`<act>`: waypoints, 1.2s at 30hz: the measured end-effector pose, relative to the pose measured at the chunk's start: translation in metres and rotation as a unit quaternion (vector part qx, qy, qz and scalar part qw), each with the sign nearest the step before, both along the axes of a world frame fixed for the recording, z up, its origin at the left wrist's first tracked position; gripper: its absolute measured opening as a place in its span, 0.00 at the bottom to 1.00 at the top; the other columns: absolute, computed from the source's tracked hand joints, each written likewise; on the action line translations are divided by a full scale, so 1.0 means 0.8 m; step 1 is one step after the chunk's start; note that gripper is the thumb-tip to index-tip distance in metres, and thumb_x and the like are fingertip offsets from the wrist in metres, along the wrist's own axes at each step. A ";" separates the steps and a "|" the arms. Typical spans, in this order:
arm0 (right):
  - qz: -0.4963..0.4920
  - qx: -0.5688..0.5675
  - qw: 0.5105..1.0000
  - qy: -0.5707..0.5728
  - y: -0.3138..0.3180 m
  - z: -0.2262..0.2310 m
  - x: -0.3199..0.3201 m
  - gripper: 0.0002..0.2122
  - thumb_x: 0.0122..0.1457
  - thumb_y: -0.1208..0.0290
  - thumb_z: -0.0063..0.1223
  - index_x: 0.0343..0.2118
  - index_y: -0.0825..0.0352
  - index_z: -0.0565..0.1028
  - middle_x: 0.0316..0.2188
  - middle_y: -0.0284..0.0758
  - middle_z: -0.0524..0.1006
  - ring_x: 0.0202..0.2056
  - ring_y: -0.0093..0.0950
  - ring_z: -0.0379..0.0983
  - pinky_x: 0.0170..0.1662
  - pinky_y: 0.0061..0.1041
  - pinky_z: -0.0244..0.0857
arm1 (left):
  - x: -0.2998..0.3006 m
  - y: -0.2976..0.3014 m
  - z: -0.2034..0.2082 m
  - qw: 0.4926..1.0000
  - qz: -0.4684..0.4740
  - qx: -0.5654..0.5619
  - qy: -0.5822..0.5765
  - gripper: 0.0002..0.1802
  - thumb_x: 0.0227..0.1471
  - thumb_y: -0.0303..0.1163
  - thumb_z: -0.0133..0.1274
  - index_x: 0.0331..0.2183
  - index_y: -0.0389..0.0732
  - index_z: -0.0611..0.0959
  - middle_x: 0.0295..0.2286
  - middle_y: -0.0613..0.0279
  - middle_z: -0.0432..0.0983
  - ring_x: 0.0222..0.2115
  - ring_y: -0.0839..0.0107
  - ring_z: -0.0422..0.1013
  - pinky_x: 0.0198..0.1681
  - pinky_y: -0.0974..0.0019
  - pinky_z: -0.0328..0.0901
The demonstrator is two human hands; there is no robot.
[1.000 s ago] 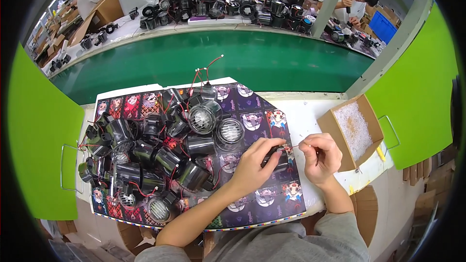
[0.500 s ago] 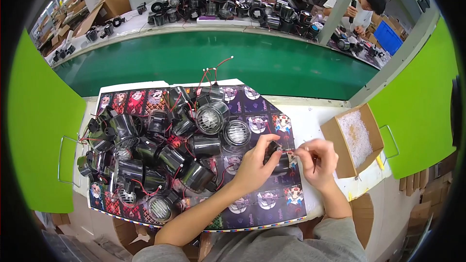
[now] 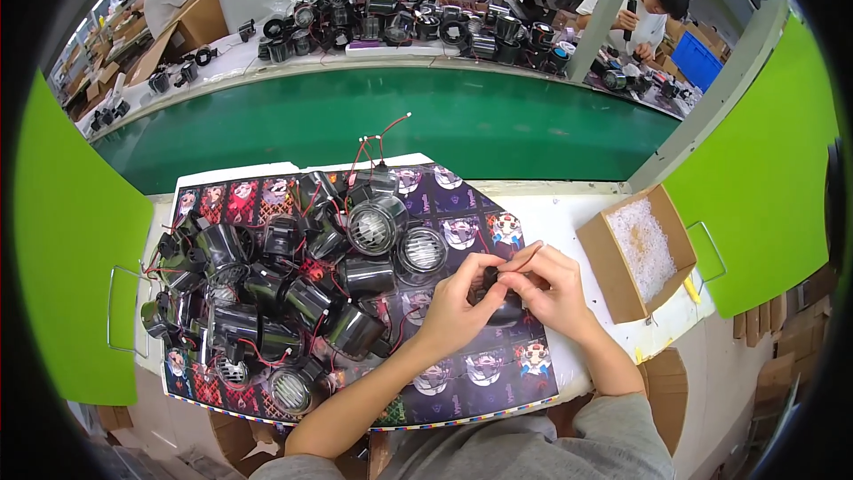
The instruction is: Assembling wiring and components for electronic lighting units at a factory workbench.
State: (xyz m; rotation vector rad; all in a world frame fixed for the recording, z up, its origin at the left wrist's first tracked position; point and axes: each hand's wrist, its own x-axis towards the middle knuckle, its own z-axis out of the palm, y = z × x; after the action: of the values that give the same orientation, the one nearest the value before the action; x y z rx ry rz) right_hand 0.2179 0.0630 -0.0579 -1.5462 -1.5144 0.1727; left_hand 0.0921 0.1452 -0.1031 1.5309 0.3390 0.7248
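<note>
I read this on my feed as a factory assembly floor — workstations along a line. A long green strip [image 3: 382,124], conveyor-like, runs past the worktop [image 3: 569,213], where black wired units [image 3: 366,276] lie piled. Across the strip, a second heap [image 3: 382,2] of similar parts. I note a person in a white top [image 3: 656,28] at another station, near a blue crate [image 3: 697,60]; open carton [image 3: 195,20] far left — green side panels [image 3: 80,231] flank this station.
</note>
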 end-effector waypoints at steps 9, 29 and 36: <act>0.034 -0.039 0.995 0.091 -0.002 -0.007 0.012 0.05 0.47 0.77 0.59 0.29 0.68 0.78 0.22 0.31 0.73 0.19 0.15 0.63 0.20 0.14 0.55 | 0.005 -0.003 -0.011 0.997 -0.016 -0.044 -0.055 0.12 0.50 0.25 0.51 0.38 0.35 0.71 0.27 0.63 0.73 0.28 0.81 0.68 0.30 0.76 0.63; 0.070 -0.037 0.995 -0.063 -0.007 0.016 0.016 0.13 0.46 0.83 0.46 0.36 0.72 0.73 0.28 0.39 0.70 0.27 0.31 0.70 0.29 0.24 0.65 | 0.002 0.003 0.000 0.997 0.074 -0.007 -0.007 0.14 0.43 0.21 0.52 0.37 0.36 0.73 0.21 0.66 0.71 0.20 0.85 0.63 0.20 0.78 0.58; 0.031 -0.096 0.988 -0.113 -0.009 0.013 0.002 0.23 0.41 0.87 0.44 0.45 0.74 0.68 0.32 0.43 0.69 0.32 0.39 0.68 0.35 0.29 0.65 | 0.002 0.005 -0.001 0.992 0.118 0.032 -0.020 0.14 0.42 0.21 0.52 0.36 0.35 0.73 0.24 0.61 0.73 0.22 0.80 0.68 0.23 0.75 0.63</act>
State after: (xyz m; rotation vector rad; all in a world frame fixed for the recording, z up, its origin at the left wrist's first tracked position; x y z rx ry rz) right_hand 0.2193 0.0561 -0.0478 -1.7183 -1.7667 0.1897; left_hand 0.0934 0.1490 -0.1037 1.5503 0.4769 0.9588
